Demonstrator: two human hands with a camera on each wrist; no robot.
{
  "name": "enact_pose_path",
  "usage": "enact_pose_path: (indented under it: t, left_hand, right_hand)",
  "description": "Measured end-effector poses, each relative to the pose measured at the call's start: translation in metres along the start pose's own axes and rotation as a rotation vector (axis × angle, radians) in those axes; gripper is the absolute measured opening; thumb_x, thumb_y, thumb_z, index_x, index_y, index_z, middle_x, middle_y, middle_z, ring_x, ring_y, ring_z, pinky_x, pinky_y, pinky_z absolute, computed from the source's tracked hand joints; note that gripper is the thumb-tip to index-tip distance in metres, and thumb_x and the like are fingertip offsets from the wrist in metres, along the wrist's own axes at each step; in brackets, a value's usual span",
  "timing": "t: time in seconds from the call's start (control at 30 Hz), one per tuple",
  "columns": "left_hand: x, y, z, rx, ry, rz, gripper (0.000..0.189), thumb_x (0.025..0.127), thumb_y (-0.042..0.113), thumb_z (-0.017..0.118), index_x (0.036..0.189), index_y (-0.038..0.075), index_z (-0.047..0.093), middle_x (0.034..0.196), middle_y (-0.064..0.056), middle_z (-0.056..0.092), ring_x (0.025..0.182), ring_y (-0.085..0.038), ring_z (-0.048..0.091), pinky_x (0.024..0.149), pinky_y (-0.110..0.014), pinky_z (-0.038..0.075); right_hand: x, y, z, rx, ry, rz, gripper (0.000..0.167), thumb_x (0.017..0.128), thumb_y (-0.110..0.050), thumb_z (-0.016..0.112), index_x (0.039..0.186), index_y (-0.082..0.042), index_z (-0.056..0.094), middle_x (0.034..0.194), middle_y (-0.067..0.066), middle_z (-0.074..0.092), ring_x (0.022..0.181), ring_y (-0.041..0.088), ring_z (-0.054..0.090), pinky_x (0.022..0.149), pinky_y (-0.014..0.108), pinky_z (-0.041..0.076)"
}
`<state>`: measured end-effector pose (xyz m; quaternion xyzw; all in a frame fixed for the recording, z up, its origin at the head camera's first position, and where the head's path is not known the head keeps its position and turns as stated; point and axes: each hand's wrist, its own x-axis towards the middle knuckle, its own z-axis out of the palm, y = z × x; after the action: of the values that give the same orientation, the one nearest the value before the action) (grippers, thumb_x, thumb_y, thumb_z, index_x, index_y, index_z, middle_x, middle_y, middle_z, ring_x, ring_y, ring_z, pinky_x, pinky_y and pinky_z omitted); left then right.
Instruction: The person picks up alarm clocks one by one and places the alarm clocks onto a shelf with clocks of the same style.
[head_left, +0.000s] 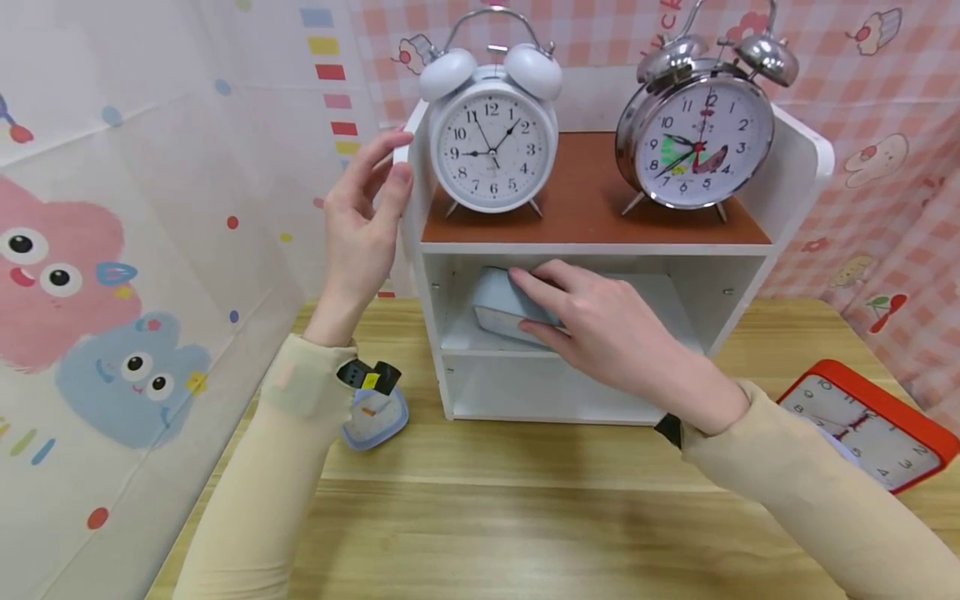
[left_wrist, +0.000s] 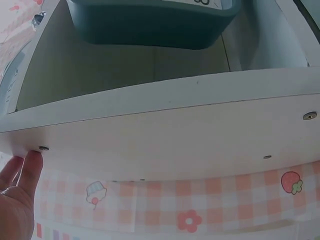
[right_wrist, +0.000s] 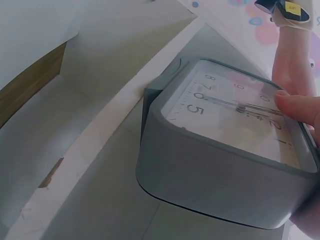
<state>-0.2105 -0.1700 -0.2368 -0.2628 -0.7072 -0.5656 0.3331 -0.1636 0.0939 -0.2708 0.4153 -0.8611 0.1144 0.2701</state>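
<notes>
My right hand (head_left: 607,321) grips a blue-grey square table clock (head_left: 513,308) from the right, inside the shelf's middle compartment. In the right wrist view the clock's numbered face (right_wrist: 235,115) shows, and the thumb lies on its rim. The clock sits tilted; whether it fully rests on the board cannot be told. At the white shelf's left side, my left hand (head_left: 363,217) has its fingertips against the side panel (left_wrist: 165,140), near the top. A white twin-bell alarm clock (head_left: 493,150) stands close to those fingertips, on the brown top board.
A silver twin-bell alarm clock (head_left: 697,146) stands at the right on the shelf's brown top board (head_left: 588,183). A red-framed square clock (head_left: 877,425) lies on the wooden table (head_left: 480,508) at right. A small light-blue clock (head_left: 378,421) is at left, partly behind the left wrist.
</notes>
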Motion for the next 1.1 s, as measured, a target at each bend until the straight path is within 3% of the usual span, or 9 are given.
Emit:
enact_pose_path:
  t: [0.37,0.77,0.9,1.1]
  left_hand:
    - [0.000,0.001,0.001,0.002,0.002,-0.001,0.038,0.106,0.004,0.054,0.143,-0.005,0.056,0.153,-0.017,0.057,0.137,-0.025,0.063,0.112,-0.033,0.057]
    - [0.000,0.000,0.000,0.002,0.001,0.007,0.038,0.106,0.004,0.054,0.143,-0.005,0.055,0.153,-0.018,0.058,0.138,-0.024,0.062,0.113,-0.032,0.056]
    - [0.000,0.000,0.001,0.006,0.001,0.004,0.039,0.106,0.004,0.054,0.143,-0.005,0.055,0.152,-0.018,0.058,0.138,-0.025,0.062,0.113,-0.033,0.056]
    - [0.000,0.000,0.001,0.008,0.006,0.000,0.038,0.106,0.004,0.054,0.143,-0.005,0.056,0.152,-0.017,0.058,0.138,-0.025,0.062,0.113,-0.032,0.056]
  right_hand:
    - [0.006,0.003,0.006,-0.050,0.012,-0.063,0.049,0.097,-0.029,0.077,0.139,-0.006,0.068,0.128,0.018,0.073,0.109,0.035,0.075,0.088,0.049,0.065]
    - [0.005,0.007,0.025,-0.312,0.241,-0.232,0.036,0.094,-0.018,0.080,0.124,0.000,0.073,0.119,0.018,0.074,0.106,0.033,0.071,0.086,0.044,0.064]
    - [0.002,0.006,0.028,-0.390,0.231,-0.241,0.043,0.093,-0.023,0.081,0.127,0.002,0.071,0.117,0.019,0.072,0.105,0.033,0.070,0.087,0.043,0.064]
    - [-0.003,0.006,0.030,-0.455,0.173,-0.219,0.062,0.088,-0.022,0.087,0.140,0.002,0.062,0.130,0.020,0.070,0.113,0.034,0.068,0.092,0.045,0.063]
